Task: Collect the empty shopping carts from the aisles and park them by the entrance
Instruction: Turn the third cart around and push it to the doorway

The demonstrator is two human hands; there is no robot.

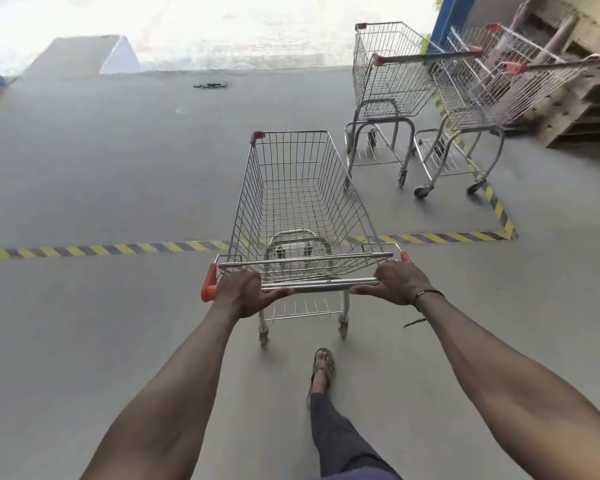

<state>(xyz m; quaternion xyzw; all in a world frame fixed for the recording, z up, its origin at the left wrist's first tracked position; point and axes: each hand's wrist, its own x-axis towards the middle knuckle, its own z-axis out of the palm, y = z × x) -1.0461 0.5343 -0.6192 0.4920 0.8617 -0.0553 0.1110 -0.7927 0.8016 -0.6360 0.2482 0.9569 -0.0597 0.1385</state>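
An empty wire shopping cart point(293, 202) with orange handle ends stands on the grey floor directly in front of me. My left hand point(244, 292) grips the left part of its metal handle bar. My right hand point(397, 283) grips the right part of the same bar. The cart's basket straddles a yellow-and-black floor stripe point(101, 249). Two more empty carts stand side by side at the upper right: one point(387, 74) nearer the middle, the other point(478, 88) to its right.
Wooden pallets point(582, 109) are stacked at the far right behind the carts. A blue pillar point(447, 22) stands behind them, beside the bright doorway. A concrete ramp point(80, 55) rises at the upper left. A small dark object point(209, 85) lies on the floor ahead. My sandalled foot point(321, 370) is behind the cart.
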